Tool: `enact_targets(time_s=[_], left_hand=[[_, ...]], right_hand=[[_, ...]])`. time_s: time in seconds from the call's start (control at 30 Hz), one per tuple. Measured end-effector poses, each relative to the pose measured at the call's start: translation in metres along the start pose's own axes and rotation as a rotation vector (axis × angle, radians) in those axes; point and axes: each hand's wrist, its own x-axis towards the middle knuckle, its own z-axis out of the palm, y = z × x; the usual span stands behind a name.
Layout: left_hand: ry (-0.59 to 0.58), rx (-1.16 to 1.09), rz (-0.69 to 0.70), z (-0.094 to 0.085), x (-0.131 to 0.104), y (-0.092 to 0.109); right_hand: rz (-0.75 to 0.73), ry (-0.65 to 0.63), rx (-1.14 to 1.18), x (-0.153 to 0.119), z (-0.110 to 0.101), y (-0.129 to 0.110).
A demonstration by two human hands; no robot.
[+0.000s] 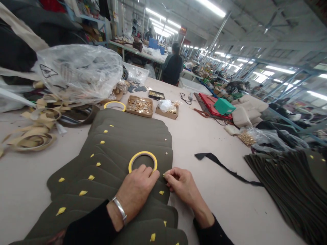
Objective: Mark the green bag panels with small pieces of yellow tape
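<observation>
Overlapping dark olive fabric panels (120, 149) lie fanned out in front of me, dotted with small yellow tape pieces (91, 177). My left hand (139, 190), with a silver bangle at the wrist, is closed on the near edge of a roll of yellow tape (142, 153) over the panels. At the panels' right edge my right hand (181, 185) pinches a tiny gold-coloured metal piece (164, 175); its exact kind is too small to tell. Two small shiny metal studs (166, 153) show on the panels farther up.
Beyond the panels are another yellow tape roll (114, 106), a box of gold metal parts (139, 106) and a second small box (167, 109). A black strip (224, 168) and stacked olive panels (286, 183) lie right. Tan straps (38, 136) lie left. A person (173, 66) sits beyond the table.
</observation>
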Motion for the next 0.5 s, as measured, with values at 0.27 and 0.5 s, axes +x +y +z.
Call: enact_targets(time_s=[0.27, 0.5], left_hand=[[-0.013, -0.058, -0.011, 0.002, 0.0, -0.002], [0.024, -0.041, -0.012, 0.003, 0.001, -0.003]], right_hand=[[-0.229, 0.147, -0.406, 0.0, 0.013, -0.005], [-0.153, 0.112, -0.403, 0.004, 0.012, -0.006]])
